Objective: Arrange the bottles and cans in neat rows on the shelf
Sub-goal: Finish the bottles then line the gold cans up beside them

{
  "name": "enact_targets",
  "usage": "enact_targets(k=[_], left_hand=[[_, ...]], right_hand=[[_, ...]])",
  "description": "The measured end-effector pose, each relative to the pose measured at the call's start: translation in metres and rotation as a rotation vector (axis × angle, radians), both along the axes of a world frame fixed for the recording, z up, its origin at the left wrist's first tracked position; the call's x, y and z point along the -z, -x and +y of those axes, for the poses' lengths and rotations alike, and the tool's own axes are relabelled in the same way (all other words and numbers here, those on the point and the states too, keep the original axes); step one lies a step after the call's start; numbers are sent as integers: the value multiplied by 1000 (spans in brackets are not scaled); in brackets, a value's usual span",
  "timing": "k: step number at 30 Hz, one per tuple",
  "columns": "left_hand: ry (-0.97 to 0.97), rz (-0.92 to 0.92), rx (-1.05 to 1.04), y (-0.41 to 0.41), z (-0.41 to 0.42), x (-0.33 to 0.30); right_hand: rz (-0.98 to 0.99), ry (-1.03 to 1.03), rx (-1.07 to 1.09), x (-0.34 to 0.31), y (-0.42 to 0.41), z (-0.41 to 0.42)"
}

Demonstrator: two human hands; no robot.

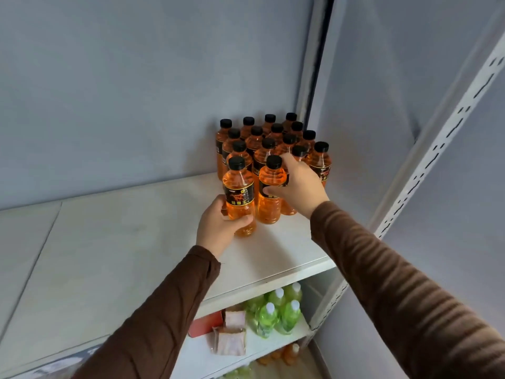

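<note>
Two grey walls fill the upper half of the frame, meeting at a corner right of centre. Below them a white shelf (114,242) runs from the left edge to the lower centre, held on the right by a slotted white metal upright (437,149) that slants from the upper right corner downward.

Two arms in brown ribbed sleeves (410,296) reach in from the bottom of the frame toward the centre. There a block of orange drink bottles (269,138) with black caps stands upright in the back right corner of the shelf, set in rows that run from the wall toward the shelf's front edge.

At the front of the block, the left hand (218,228) holds the front left bottle (240,198) low on its body, its grip clamped round the bottle with the thumb across the front; the bottle's base stands at the shelf surface, though whether it touches cannot be told. The right hand (297,184) wraps the front middle bottle (272,192) just beside it, thumb on the black label and fingers curled behind, its grip clamped on that bottle.

On the lower shelf (196,359), at the bottom centre, stand green bottles (276,313) with white caps, with small packets (232,340) and a red box (205,324) to their left.
</note>
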State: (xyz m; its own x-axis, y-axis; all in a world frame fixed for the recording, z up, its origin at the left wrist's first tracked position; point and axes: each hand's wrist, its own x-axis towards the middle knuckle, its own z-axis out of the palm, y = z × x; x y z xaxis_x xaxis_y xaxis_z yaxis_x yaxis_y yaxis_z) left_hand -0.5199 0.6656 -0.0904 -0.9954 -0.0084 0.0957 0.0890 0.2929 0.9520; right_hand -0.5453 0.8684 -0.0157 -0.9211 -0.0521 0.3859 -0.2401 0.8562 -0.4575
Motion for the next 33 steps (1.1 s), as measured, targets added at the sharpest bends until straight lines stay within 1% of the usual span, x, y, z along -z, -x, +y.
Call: enact_targets(k=[3, 9, 14, 19, 28, 33], left_hand=[[5, -3, -47, 7, 13, 1], [22, -12, -83, 16, 26, 6], [77, -11, -98, 22, 31, 7], [145, 20, -105, 25, 34, 8], [193, 34, -126, 30, 33, 11], [184, 41, -105, 28, 31, 11]], right_hand=[[5, -10, -23, 1, 5, 4], [98, -105, -42, -1, 11, 10], [133, -254, -74, -3, 15, 17], [87, -350, -102, -10, 21, 21], [102, -388, -94, -8, 26, 18], [123, -412, -82, -7, 28, 17]])
